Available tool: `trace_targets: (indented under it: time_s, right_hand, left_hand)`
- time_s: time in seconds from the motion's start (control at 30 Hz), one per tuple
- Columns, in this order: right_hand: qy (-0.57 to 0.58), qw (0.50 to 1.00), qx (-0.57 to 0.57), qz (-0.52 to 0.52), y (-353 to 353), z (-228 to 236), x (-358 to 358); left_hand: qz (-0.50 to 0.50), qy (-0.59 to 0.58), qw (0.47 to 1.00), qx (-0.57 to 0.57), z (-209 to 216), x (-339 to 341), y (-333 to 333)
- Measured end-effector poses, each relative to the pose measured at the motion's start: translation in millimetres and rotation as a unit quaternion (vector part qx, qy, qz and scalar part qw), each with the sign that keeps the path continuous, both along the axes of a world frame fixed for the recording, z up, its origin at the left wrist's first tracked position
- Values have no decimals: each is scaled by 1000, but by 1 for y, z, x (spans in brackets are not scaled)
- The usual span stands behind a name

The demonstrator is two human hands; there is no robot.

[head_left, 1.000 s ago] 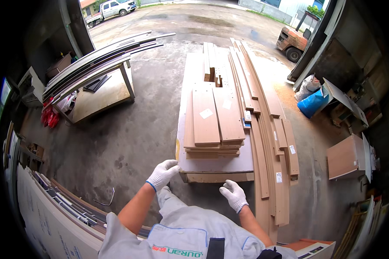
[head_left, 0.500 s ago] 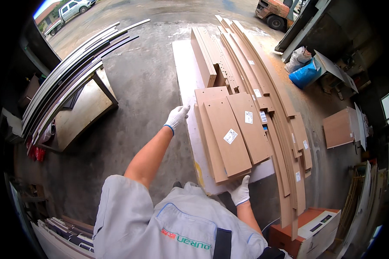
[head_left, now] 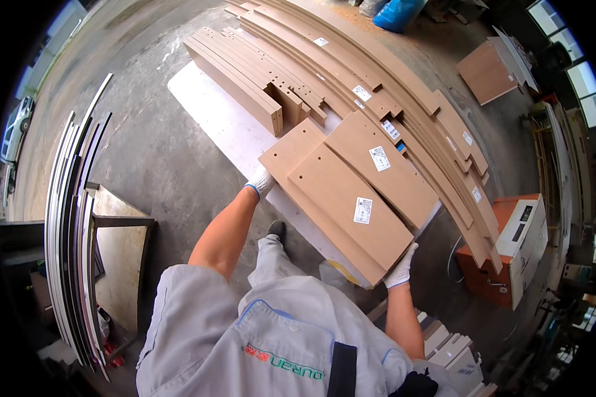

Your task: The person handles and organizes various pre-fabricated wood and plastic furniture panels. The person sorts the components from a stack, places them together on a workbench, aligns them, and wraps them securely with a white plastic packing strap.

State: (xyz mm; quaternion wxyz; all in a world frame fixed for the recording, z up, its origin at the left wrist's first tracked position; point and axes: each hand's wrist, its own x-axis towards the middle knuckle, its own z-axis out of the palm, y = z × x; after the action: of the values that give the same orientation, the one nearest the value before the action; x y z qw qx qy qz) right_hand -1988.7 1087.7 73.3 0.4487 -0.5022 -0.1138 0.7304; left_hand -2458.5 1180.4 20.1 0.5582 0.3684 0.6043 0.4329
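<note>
Left hand (head_left: 261, 182) and right hand (head_left: 400, 268) touch opposite ends of the boards (head_left: 334, 193), stacked on the white tabletop (head_left: 220, 124); their fingers are mostly hidden, so whether they grip I cannot tell

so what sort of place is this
Probably a woodworking or furniture workshop: there are stacked wood-coloured panels with drilled holes and printed labels, long narrow boards layered alongside them, and a bundle of light and dark strips by a workbench.
</note>
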Motion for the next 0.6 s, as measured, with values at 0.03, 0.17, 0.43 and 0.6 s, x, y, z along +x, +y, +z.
trace_targets:
  time_s: [0.03, 0.17, 0.43, 0.6]
  right_hand:
    - [-9, 1000, -8, -5, 0, -2, -7]
    - [-44, 998, -31, -27, -34, -3, -25]
    - [4, 997, -50, -59, -68, -40, -26]
    - [50, 994, -22, -92, -38, -38, -29]
  left_hand:
    - [-13, 21, 1000, -4, -4, -11, -2]
    - [1, -68, 986, -150, -13, -25, -45]
    - [165, -397, 902, -52, -62, -36, -92]
    - [132, -291, 947, -30, -88, -40, -60]
